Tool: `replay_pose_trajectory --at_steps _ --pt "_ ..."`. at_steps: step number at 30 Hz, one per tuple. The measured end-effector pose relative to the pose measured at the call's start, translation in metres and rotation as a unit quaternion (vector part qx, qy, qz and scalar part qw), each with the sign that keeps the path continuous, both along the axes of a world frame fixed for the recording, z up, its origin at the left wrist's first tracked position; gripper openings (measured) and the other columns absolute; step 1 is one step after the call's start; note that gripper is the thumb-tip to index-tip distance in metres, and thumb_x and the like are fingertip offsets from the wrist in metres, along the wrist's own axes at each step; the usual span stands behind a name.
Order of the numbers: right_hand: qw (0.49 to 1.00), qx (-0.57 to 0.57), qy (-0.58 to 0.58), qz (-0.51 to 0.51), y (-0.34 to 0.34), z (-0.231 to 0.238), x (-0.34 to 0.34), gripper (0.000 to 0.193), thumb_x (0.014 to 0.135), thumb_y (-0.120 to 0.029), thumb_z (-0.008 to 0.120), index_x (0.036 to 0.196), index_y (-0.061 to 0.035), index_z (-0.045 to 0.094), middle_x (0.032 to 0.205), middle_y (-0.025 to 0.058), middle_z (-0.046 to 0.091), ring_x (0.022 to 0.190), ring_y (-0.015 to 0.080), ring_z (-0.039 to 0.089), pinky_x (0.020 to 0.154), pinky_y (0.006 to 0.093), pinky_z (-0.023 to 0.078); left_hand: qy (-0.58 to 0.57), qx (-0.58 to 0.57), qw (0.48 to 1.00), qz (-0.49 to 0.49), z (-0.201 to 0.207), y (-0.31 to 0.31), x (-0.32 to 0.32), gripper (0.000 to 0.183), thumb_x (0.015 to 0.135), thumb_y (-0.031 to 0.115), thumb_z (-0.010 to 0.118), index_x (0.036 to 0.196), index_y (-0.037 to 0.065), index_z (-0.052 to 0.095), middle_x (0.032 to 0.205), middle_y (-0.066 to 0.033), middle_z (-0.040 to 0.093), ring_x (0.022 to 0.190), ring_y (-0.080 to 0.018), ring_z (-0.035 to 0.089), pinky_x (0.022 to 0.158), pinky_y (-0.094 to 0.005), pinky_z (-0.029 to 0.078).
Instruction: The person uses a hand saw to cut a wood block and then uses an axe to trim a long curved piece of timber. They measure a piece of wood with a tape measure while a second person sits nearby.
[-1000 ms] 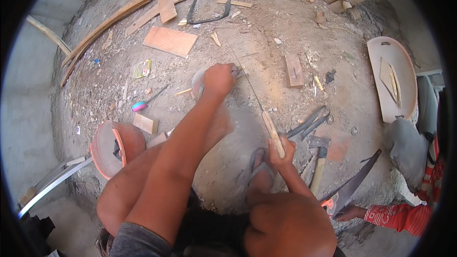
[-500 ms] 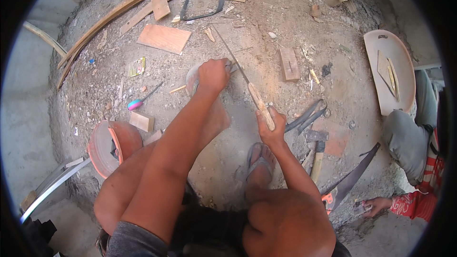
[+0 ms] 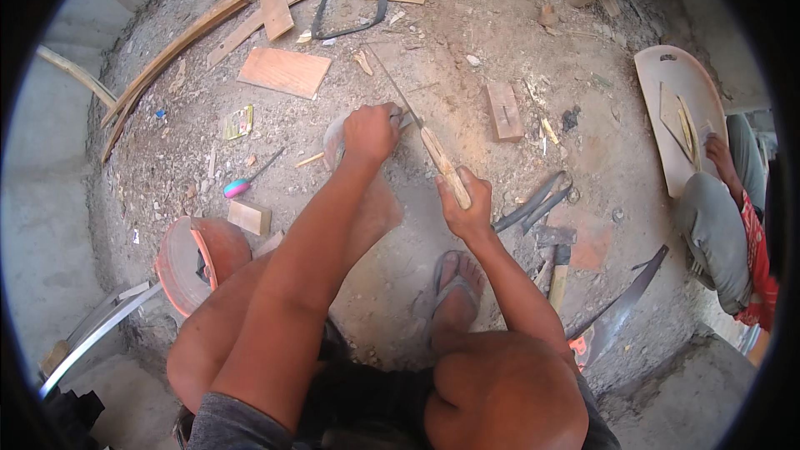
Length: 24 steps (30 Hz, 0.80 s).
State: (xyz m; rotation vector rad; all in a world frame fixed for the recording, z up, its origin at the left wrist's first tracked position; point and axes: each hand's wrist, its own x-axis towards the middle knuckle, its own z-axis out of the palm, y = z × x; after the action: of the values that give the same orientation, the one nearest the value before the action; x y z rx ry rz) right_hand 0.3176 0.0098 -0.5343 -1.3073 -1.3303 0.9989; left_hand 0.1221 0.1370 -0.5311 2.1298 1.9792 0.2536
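Observation:
My right hand [image 3: 467,207] is closed around the pale wooden handle [image 3: 442,162] of a long, thin, dark-bladed tool. Its narrow blade [image 3: 392,82] slants away to the far left and passes just right of my left hand. My left hand [image 3: 370,135] is clenched at the middle of the ground. A rounded greyish piece [image 3: 334,140] shows at its left side, and a small dark bit pokes out at its right; the fingers hide what they grip. Whether the blade touches it, I cannot tell.
A flat board [image 3: 285,72], wood strips and a small wooden block [image 3: 504,112] lie ahead. An orange bucket [image 3: 225,252] lies tipped at left, near a screwdriver [image 3: 239,187]. Right are a hammer [image 3: 559,275], a handsaw [image 3: 621,308] and a co-worker's hand [image 3: 722,157] beside a pale chair-back-shaped panel [image 3: 654,75].
My right hand has drawn the tool slightly up and left, toward my left hand, which stays nearly in place. The co-worker's hand has left the lower right and a hand now shows by the panel.

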Motion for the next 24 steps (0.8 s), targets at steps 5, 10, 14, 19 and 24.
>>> replay_pose_trajectory --at_steps 5,10,14,19,24 --pt "0.999 0.033 -0.038 -0.004 -0.087 -0.009 0.029 0.021 0.089 -0.005 0.071 0.075 -0.0006 0.055 0.056 0.0083 0.056 0.048 0.0125 0.057 0.047 0.0308 0.042 0.004 -0.014 1.000 0.006 0.005 -0.003 -0.008 0.019 0.088 0.026 0.072 0.106 0.020 0.077 0.081 -0.0189 0.072 0.079 -0.0391 0.071 0.073 -0.0486 0.056" --pt "0.995 0.013 -0.102 0.001 -0.129 -0.006 0.065 0.022 0.085 -0.004 0.070 0.072 -0.0022 0.053 0.057 0.0097 0.054 0.046 0.0173 0.056 0.047 0.0315 0.042 0.014 -0.010 1.000 0.018 -0.003 0.001 -0.008 0.021 0.089 0.031 0.072 0.105 0.018 0.076 0.081 -0.0180 0.073 0.079 -0.0390 0.072 0.072 -0.0486 0.056" --pt "0.984 0.106 -0.128 -0.055 -0.093 0.000 0.069 0.021 0.083 -0.005 0.072 0.073 -0.0028 0.054 0.060 0.0110 0.056 0.047 0.0238 0.057 0.049 0.0330 0.043 -0.006 -0.004 1.000 0.016 -0.001 0.002 -0.002 0.024 0.089 0.034 0.072 0.106 0.018 0.077 0.084 -0.0174 0.074 0.081 -0.0381 0.072 0.073 -0.0488 0.056" --pt "0.975 0.117 -0.171 -0.082 -0.056 0.001 0.074 0.021 0.083 -0.012 0.074 0.077 -0.0026 0.057 0.063 0.0120 0.055 0.051 0.0313 0.056 0.049 0.0399 0.044 0.004 -0.038 0.999 0.033 0.012 -0.001 0.005 0.023 0.092 0.033 0.070 0.109 0.018 0.075 0.087 -0.0184 0.075 0.086 -0.0384 0.072 0.078 -0.0486 0.056" --pt "0.927 0.001 -0.374 0.009 -0.056 -0.012 0.090 0.026 0.084 -0.020 0.076 0.095 -0.0002 0.062 0.094 0.0182 0.063 0.088 0.0389 0.063 0.073 0.0472 0.051 -0.043 0.036 0.996 0.064 0.012 0.008 -0.005 0.025 0.096 0.032 0.068 0.113 0.014 0.072 0.093 -0.0195 0.074 0.089 -0.0395 0.072 0.081 -0.0477 0.055"
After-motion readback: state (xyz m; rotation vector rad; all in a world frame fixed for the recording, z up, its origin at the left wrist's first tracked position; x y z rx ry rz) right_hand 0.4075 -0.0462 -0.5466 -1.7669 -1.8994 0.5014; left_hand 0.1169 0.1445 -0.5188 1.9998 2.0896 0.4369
